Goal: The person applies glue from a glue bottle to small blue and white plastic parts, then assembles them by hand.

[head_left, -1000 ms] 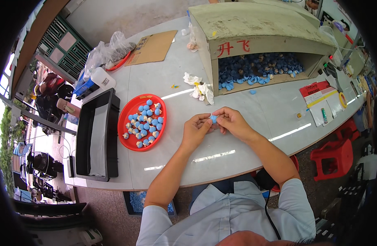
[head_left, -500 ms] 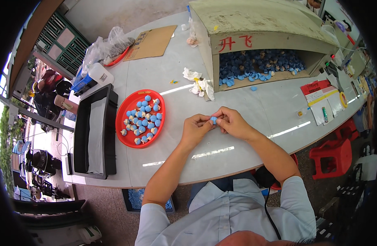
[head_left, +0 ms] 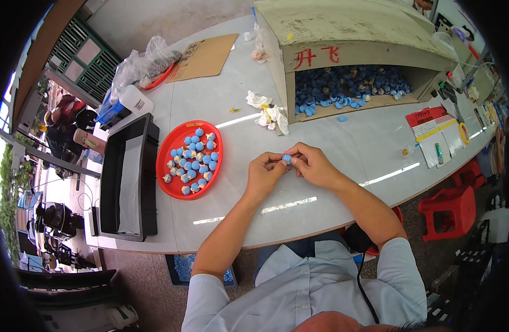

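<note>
A small light-blue piece (head_left: 287, 159), rounded like the blue caps nearby, is pinched between my two hands above the table. My left hand (head_left: 265, 172) grips it from the left with thumb and fingertips. From the other side my right hand (head_left: 314, 166) closes thumb and forefinger on it. The fingers cover most of the piece, so its underside is hidden. To the left stands a round red tray (head_left: 219, 182) with several small blue-and-cream balls (head_left: 195, 165) in it. A booth with an arched top (head_left: 354, 50) holds a heap of blue caps (head_left: 343, 91) beyond my hands.
A long black bin (head_left: 150, 193) lies left of the red tray. Crumpled tissue (head_left: 272, 117) sits by the booth's corner, and one loose blue cap (head_left: 342, 118) before its opening. Cardboard (head_left: 204, 57) lies far left; red-and-white papers (head_left: 434, 133) and tape (head_left: 463, 133) at right. Red stools (head_left: 448, 213) stand beyond the table edge.
Both hands stay in nearly the same place. The fingers have shifted slightly around the blue piece, and more of its top shows now.
</note>
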